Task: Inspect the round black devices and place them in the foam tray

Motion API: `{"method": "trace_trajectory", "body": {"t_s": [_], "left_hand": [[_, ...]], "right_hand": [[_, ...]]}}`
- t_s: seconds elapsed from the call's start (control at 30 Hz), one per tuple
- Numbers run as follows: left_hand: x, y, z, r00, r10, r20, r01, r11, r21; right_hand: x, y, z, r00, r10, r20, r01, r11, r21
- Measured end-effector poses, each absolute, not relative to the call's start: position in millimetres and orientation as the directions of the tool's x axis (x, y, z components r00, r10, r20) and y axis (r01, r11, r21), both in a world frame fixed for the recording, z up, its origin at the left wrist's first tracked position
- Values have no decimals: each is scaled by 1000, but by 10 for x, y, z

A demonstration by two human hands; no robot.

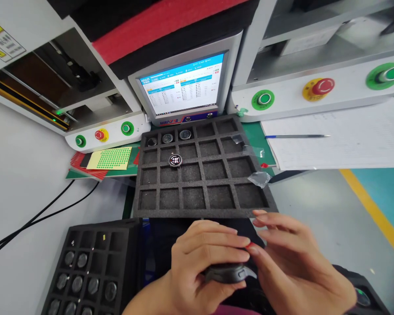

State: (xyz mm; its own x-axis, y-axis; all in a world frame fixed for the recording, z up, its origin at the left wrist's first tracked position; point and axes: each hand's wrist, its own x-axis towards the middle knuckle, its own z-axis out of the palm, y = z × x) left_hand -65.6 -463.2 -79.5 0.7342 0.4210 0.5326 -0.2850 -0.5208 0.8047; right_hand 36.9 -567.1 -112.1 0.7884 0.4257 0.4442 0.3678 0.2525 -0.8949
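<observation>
My left hand is closed around a dark round smartwatch, seen edge-on with a side button showing. A greyish, partly clear piece juts from the watch's right end; I cannot tell whether it is film or part of the case. Beside it, my right hand has its fingers apart, with the thumb tip meeting my left fingertips. A small red tab shows where they meet. Ahead lies a black foam tray with a lit smartwatch resting on its dividers and several dark watches in the back row.
A second foam tray with several watches stands at lower left. Behind are a monitor and machines with green buttons and a red stop button. Clear film scraps lie on the tray's right edge. A pen rests on paper sheets.
</observation>
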Motion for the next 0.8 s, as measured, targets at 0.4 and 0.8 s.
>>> {"method": "trace_trajectory", "body": {"t_s": [0.4, 0.8], "left_hand": [[-710, -4643, -800, 729, 468, 500, -216, -536, 816], [-699, -4732, -877, 877, 418, 237, -68, -381, 922]], "right_hand": [[429, -5750, -1015, 700, 513, 496, 489, 162, -857], [389, -5631, -1021, 672, 741, 1, -339, 309, -888]]}}
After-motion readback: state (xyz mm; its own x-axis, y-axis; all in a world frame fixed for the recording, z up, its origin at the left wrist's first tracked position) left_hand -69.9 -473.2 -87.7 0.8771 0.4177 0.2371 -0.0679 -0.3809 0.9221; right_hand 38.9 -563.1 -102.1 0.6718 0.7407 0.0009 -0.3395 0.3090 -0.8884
